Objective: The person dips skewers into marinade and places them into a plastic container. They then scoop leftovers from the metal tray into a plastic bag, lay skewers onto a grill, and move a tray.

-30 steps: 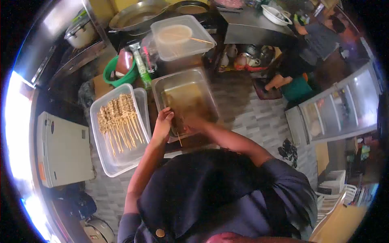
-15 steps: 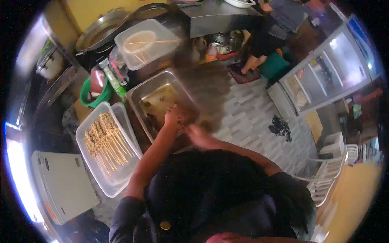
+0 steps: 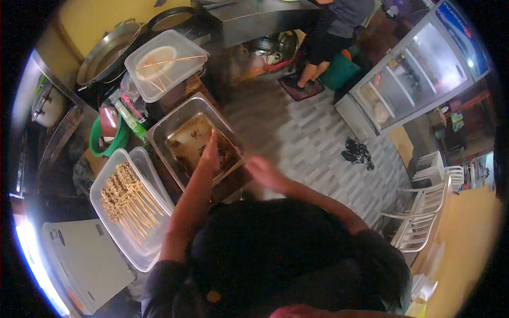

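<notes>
My left hand [image 3: 211, 153] reaches over the metal tray [image 3: 159, 151], seen edge-on with its fingers stretched out. Dark brown pieces [image 3: 228, 155] lie beside it in the tray, in shallow brownish liquid. My right hand [image 3: 265, 172] is just outside the tray's right corner, its fingers drawn together and slightly blurred. What they pinch, if anything, is too small to name. Left of the tray, a clear plastic container [image 3: 140, 261] holds many skewers [image 3: 130, 199] threaded with pale brown pieces, laid side by side.
Behind the tray is a plastic lid [image 3: 183, 42] with a few bare sticks on it. A green basin [image 3: 98, 143] and large pans [image 3: 106, 55] stand at the left. Another person [image 3: 339, 26] stands near a glass-door fridge [image 3: 408, 69]. White chairs [image 3: 424, 212] are at the right.
My hands were close together over the tray; my right hand has since drawn away to the right. My left hand has straightened in the tray. The whole view has shifted slightly.
</notes>
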The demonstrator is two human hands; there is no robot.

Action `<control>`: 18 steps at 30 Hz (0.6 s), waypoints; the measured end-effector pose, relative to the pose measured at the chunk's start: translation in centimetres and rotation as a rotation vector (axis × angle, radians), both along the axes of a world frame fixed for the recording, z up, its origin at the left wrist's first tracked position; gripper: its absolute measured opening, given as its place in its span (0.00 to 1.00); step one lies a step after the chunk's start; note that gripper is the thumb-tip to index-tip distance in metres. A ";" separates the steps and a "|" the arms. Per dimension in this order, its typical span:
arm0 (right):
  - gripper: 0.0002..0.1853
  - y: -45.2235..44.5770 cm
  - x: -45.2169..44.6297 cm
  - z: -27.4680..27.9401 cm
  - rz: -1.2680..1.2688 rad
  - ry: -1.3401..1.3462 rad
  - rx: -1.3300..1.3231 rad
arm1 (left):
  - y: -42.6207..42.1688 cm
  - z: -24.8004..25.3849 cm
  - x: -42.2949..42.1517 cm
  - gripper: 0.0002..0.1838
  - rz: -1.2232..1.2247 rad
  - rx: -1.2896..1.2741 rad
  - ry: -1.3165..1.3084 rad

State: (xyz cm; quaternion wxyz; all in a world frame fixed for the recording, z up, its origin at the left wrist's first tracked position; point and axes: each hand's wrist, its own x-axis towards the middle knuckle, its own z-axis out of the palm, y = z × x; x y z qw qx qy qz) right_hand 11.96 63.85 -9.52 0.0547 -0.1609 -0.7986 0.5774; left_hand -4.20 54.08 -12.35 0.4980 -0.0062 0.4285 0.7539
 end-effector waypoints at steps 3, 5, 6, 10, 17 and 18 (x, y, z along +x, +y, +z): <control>0.14 0.2 -2.3 -3.3 -0.037 -0.073 0.023 | 0.3 -0.9 1.3 0.15 -0.063 0.018 -0.028; 0.11 0.0 -3.9 -7.3 -0.034 -0.079 -0.014 | 0.1 -3.0 1.2 0.14 -0.047 -0.005 0.017; 0.11 -0.5 -4.4 -8.2 -0.017 -0.082 -0.021 | 0.0 -3.9 1.0 0.13 -0.107 -0.103 0.314; 0.11 -1.3 -4.4 -7.7 0.085 -0.024 0.062 | -0.1 -10.9 -0.8 0.07 0.031 -0.181 0.769; 0.10 2.3 0.7 -0.2 0.362 -0.069 0.175 | -2.5 -9.5 -2.0 0.09 0.173 -0.301 1.227; 0.10 3.6 1.4 0.8 0.408 -0.120 0.204 | -2.6 -8.7 -2.3 0.11 -0.013 -0.560 1.287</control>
